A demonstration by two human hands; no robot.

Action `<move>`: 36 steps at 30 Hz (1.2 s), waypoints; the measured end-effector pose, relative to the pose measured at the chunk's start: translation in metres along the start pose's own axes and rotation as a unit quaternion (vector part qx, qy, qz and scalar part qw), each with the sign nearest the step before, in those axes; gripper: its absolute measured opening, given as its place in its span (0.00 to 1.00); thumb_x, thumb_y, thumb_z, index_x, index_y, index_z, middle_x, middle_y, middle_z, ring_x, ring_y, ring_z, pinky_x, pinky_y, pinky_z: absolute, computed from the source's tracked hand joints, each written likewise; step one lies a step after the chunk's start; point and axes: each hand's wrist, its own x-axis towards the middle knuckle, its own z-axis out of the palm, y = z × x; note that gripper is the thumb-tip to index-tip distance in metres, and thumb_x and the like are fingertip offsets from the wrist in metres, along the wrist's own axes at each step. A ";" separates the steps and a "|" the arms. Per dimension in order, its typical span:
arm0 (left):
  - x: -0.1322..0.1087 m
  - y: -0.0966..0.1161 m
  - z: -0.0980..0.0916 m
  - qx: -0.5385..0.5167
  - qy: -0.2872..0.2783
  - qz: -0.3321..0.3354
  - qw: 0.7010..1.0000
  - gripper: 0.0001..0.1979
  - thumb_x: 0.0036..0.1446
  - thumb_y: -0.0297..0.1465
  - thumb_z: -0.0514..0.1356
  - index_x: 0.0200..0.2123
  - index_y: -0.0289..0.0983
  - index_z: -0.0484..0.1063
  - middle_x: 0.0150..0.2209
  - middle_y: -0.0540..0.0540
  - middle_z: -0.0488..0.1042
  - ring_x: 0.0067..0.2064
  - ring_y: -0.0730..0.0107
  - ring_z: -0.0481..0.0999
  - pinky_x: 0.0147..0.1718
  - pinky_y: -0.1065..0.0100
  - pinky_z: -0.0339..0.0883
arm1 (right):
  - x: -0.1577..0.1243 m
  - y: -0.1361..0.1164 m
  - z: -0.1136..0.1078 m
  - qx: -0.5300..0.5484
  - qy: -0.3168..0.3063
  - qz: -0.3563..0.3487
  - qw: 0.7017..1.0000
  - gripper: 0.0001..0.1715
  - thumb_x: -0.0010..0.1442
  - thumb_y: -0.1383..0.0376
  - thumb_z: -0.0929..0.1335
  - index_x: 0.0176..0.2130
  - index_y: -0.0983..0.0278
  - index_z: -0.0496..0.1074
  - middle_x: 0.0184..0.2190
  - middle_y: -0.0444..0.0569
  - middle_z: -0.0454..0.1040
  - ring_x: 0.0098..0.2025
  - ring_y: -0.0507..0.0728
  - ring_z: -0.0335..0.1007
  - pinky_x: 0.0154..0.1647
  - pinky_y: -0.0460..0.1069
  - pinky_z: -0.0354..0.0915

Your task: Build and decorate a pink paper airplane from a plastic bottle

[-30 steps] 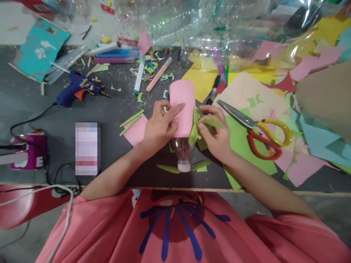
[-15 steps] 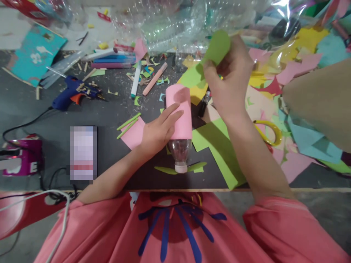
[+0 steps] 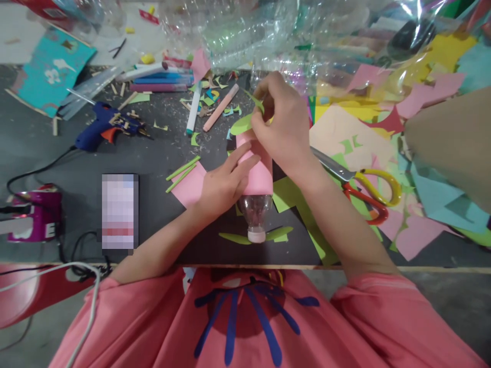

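Note:
A clear plastic bottle (image 3: 256,208) lies on the dark table with its white cap toward me, its body wrapped in pink paper (image 3: 263,179). My left hand (image 3: 226,183) holds it from the left, fingers laid over the wrap. At the bottle's far end, my right hand (image 3: 284,125) pinches a green paper cutout (image 3: 241,124) with a rounded end; part of the cutout is hidden by the fingers. Two thin green strips (image 3: 183,167) rest on a pink paper scrap (image 3: 190,186) beside my left hand. Green leaf-shaped pieces (image 3: 282,233) lie around the cap.
Scissors (image 3: 345,175) with yellow and red handles lie right of my right forearm. A blue glue gun (image 3: 95,125) and a phone (image 3: 118,212) are at left. Markers (image 3: 163,80), paper scraps (image 3: 345,130) and clear plastic bottles (image 3: 230,36) fill the back and right.
My right hand has come down and left with the green cutout, from above the table to the bottle's far end. The scissors show more fully. My left hand stays on the bottle.

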 end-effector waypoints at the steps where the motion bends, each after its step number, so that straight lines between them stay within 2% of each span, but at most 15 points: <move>1: 0.000 0.000 0.000 -0.002 -0.001 0.002 1.000 0.19 0.63 0.27 0.46 0.55 0.41 0.67 0.60 0.42 0.67 0.48 0.67 0.76 0.30 0.74 0.69 | 0.000 -0.002 0.001 -0.008 -0.007 0.001 1.000 0.20 0.50 0.78 0.65 0.28 0.55 0.52 0.24 0.43 0.65 0.32 0.60 0.67 0.41 0.58 0.68; 8: 0.000 -0.001 0.000 0.004 0.005 0.016 1.000 0.20 0.63 0.26 0.47 0.56 0.41 0.66 0.59 0.41 0.68 0.49 0.67 0.75 0.33 0.73 0.69 | 0.000 -0.007 0.006 -0.041 -0.043 0.015 0.998 0.18 0.50 0.77 0.66 0.30 0.56 0.57 0.27 0.47 0.67 0.40 0.64 0.69 0.47 0.59 0.65; 13: 0.000 -0.001 0.000 0.023 0.007 0.024 0.999 0.21 0.63 0.26 0.46 0.56 0.40 0.65 0.58 0.41 0.68 0.46 0.68 0.76 0.31 0.75 0.68 | -0.004 0.000 0.011 -0.015 -0.034 -0.019 0.999 0.10 0.55 0.70 0.65 0.34 0.55 0.60 0.29 0.47 0.69 0.40 0.64 0.68 0.46 0.59 0.65; 18: 0.001 0.001 -0.001 0.037 0.007 0.032 0.999 0.20 0.63 0.26 0.45 0.56 0.38 0.65 0.58 0.39 0.69 0.45 0.68 0.77 0.31 0.74 0.68 | -0.004 0.003 0.016 -0.020 -0.041 -0.006 0.999 0.10 0.53 0.68 0.66 0.35 0.55 0.61 0.29 0.48 0.69 0.40 0.65 0.68 0.47 0.60 0.65; 20: 0.001 0.001 -0.002 0.052 0.007 0.033 0.998 0.20 0.63 0.26 0.45 0.55 0.38 0.65 0.57 0.39 0.70 0.45 0.68 0.77 0.29 0.74 0.67 | -0.003 0.003 0.014 0.001 -0.031 -0.010 0.999 0.09 0.55 0.61 0.67 0.36 0.54 0.61 0.28 0.47 0.68 0.38 0.63 0.68 0.46 0.59 0.66; 23: 0.001 0.003 -0.003 0.069 -0.004 0.021 0.997 0.19 0.64 0.26 0.44 0.54 0.39 0.66 0.57 0.40 0.70 0.45 0.69 0.77 0.26 0.75 0.66 | -0.001 0.004 0.002 0.029 0.004 -0.039 0.999 0.16 0.57 0.49 0.66 0.37 0.54 0.59 0.24 0.43 0.64 0.30 0.59 0.65 0.40 0.56 0.67; 25: 0.001 0.003 -0.004 0.070 -0.006 0.016 0.997 0.19 0.64 0.26 0.44 0.54 0.39 0.66 0.58 0.40 0.69 0.43 0.70 0.78 0.24 0.75 0.65 | -0.002 0.007 -0.010 0.054 0.062 -0.072 0.994 0.18 0.60 0.45 0.62 0.38 0.55 0.58 0.21 0.40 0.57 0.24 0.56 0.58 0.34 0.54 0.65; 27: 0.001 0.003 -0.004 0.064 -0.007 0.015 0.998 0.20 0.63 0.26 0.44 0.55 0.39 0.65 0.58 0.40 0.69 0.42 0.71 0.78 0.24 0.76 0.64 | -0.007 0.013 -0.018 0.106 0.117 -0.083 0.984 0.17 0.62 0.46 0.60 0.40 0.55 0.58 0.22 0.40 0.56 0.25 0.55 0.56 0.31 0.52 0.63; 30: 0.000 0.003 -0.004 0.051 -0.010 0.009 0.999 0.20 0.64 0.26 0.44 0.56 0.40 0.64 0.59 0.42 0.68 0.48 0.70 0.76 0.27 0.77 0.65 | -0.027 0.025 -0.014 0.152 0.180 -0.096 0.967 0.15 0.65 0.51 0.59 0.42 0.59 0.62 0.34 0.49 0.66 0.34 0.55 0.64 0.38 0.53 0.65; 31: 0.000 0.004 -0.004 0.044 -0.009 0.007 0.999 0.20 0.64 0.26 0.44 0.56 0.41 0.64 0.59 0.42 0.67 0.50 0.69 0.75 0.28 0.77 0.66 | -0.037 0.028 -0.009 0.139 0.179 -0.081 0.971 0.14 0.65 0.52 0.59 0.43 0.58 0.63 0.39 0.51 0.67 0.40 0.56 0.66 0.43 0.54 0.66; 32: 0.000 0.004 -0.004 0.035 -0.005 0.007 0.999 0.19 0.65 0.27 0.44 0.56 0.40 0.64 0.59 0.42 0.67 0.52 0.68 0.73 0.30 0.77 0.67 | -0.047 0.032 -0.002 0.133 0.148 -0.041 0.979 0.13 0.65 0.52 0.59 0.46 0.55 0.62 0.45 0.51 0.66 0.48 0.57 0.65 0.48 0.55 0.66; 34: 0.000 0.006 -0.005 0.015 -0.001 0.010 1.000 0.19 0.66 0.30 0.44 0.56 0.39 0.63 0.59 0.41 0.67 0.55 0.66 0.71 0.33 0.76 0.68 | -0.066 0.036 0.013 0.163 0.115 -0.009 0.980 0.20 0.63 0.51 0.61 0.53 0.53 0.57 0.57 0.51 0.59 0.61 0.60 0.57 0.58 0.60 0.62; 36: 0.000 0.007 -0.006 -0.001 -0.004 0.020 1.000 0.19 0.66 0.33 0.45 0.57 0.37 0.62 0.58 0.38 0.67 0.56 0.63 0.70 0.35 0.75 0.70 | -0.080 0.038 0.025 0.228 0.068 0.035 0.971 0.30 0.62 0.50 0.61 0.59 0.51 0.48 0.64 0.52 0.49 0.66 0.60 0.53 0.62 0.61 0.60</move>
